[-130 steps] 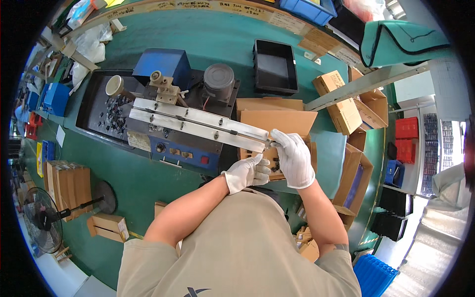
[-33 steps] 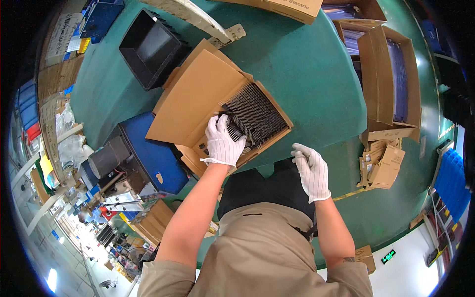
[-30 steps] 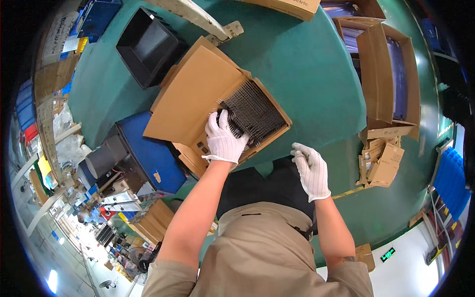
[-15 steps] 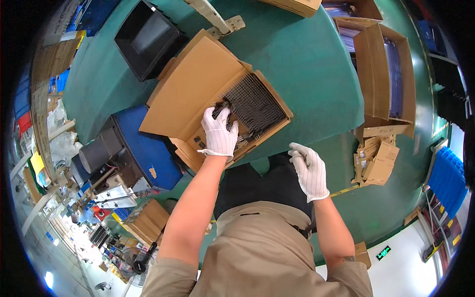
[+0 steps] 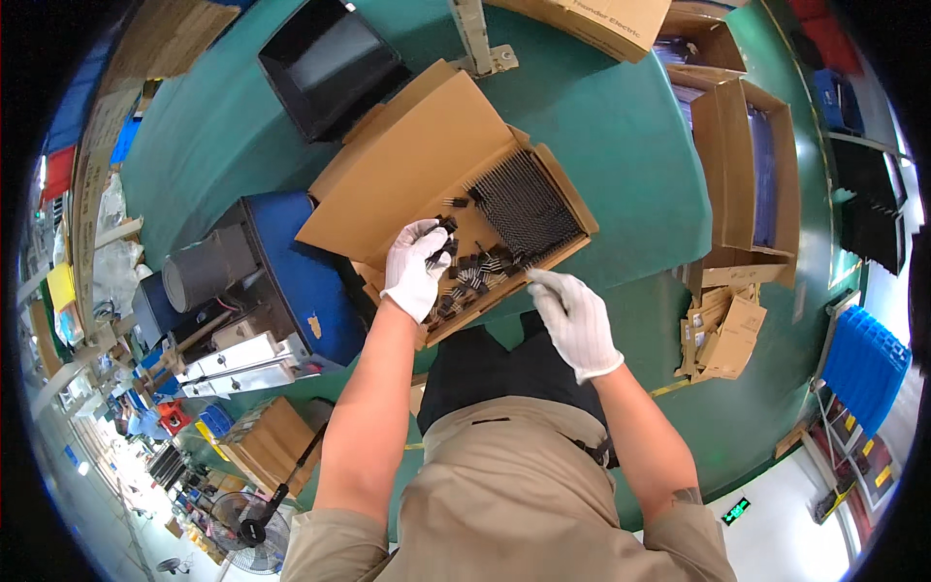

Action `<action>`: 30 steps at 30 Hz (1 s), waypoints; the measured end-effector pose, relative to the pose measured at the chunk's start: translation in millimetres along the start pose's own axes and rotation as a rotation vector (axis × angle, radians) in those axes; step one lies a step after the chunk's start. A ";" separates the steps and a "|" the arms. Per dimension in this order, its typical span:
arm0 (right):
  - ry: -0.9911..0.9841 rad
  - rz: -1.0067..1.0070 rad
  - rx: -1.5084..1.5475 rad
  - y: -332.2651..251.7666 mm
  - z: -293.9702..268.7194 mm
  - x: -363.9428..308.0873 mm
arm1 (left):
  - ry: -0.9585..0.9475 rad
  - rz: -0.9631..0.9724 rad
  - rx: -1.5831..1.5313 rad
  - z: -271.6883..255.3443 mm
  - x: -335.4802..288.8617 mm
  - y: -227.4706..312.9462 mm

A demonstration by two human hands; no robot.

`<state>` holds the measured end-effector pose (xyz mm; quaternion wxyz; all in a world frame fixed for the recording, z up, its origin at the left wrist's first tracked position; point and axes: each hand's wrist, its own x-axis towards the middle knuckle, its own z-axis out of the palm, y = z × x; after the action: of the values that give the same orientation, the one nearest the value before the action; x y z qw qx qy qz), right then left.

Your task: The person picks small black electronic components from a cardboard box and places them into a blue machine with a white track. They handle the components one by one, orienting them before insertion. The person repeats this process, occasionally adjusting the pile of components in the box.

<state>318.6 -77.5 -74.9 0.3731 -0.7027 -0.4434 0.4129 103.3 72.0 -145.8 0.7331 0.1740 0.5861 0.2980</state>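
Hovering by carton edge [image 5: 485, 304]: right hand [image 5: 579, 327]

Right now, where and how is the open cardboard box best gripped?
The cardboard box is probably best gripped by its short end walls, from left and right: the lid folds back along one long side, and loose black parts inside favour keeping it level.

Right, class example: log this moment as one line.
left hand: holds black parts | right hand: near open carton | carton: loose parts beside packed rows
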 end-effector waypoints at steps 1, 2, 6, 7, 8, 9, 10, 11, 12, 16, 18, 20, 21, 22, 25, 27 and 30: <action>0.028 0.003 0.039 -12.4 7.6 11.2 | -0.057 -0.035 -0.136 -3.8 -2.3 2.5; 0.052 0.004 0.080 -23.9 17.0 24.1 | -0.195 -0.049 -0.236 -4.8 -6.9 4.8; 0.083 -0.288 0.108 -51.4 58.1 73.8 | -0.468 -0.126 -0.424 -6.0 -33.7 7.7; 0.042 -0.366 0.131 -52.6 70.0 80.8 | -0.435 -0.140 -0.409 -0.8 -39.9 7.7; 0.029 -0.377 0.129 -54.2 80.2 80.8 | -0.413 -0.166 -0.532 6.6 -45.2 11.9; 0.018 -0.388 0.126 -56.2 87.2 79.6 | -0.391 -0.193 -0.653 12.9 -49.7 16.3; 0.063 -0.443 0.067 -59.7 90.9 77.7 | -0.411 -0.197 -0.687 14.9 -52.6 17.3; 0.106 -0.461 0.024 -63.1 95.4 75.5 | -0.433 -0.201 -0.720 16.2 -54.1 18.8; 0.152 -0.480 -0.018 -66.0 100.3 73.2 | -0.456 -0.206 -0.752 17.7 -56.1 20.5; 0.210 -0.606 -0.147 -76.5 109.0 63.9 | -0.510 -0.164 -0.983 21.6 -60.8 21.0; 0.197 -0.627 -0.222 -84.0 109.8 57.8 | -0.544 -0.173 -1.043 12.1 -58.0 12.1; 0.137 -0.661 -0.307 -94.8 103.0 52.3 | -0.581 -0.198 -1.103 12.9 -60.9 17.4; 0.109 -0.677 -0.349 -99.5 100.5 49.1 | -0.563 -0.205 -1.100 12.1 -62.9 20.9; 0.062 -0.652 -0.363 -101.7 100.2 44.8 | -0.546 -0.215 -1.094 13.2 -67.5 27.8; 0.038 -0.577 -0.213 -117.7 93.3 37.9 | -0.456 -0.218 -1.062 18.3 -81.1 39.3; -0.022 -0.467 -0.098 -123.2 84.8 34.6 | -0.501 -0.163 -1.054 13.0 -79.7 33.1; 0.042 -0.278 0.157 -108.5 81.4 30.8 | -0.550 -0.209 -1.099 13.5 -81.7 33.8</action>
<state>218.5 -0.4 -17.0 0.4896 -0.6115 -0.4950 0.3759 97.4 46.6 -60.3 0.8648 -0.2169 0.1508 0.4270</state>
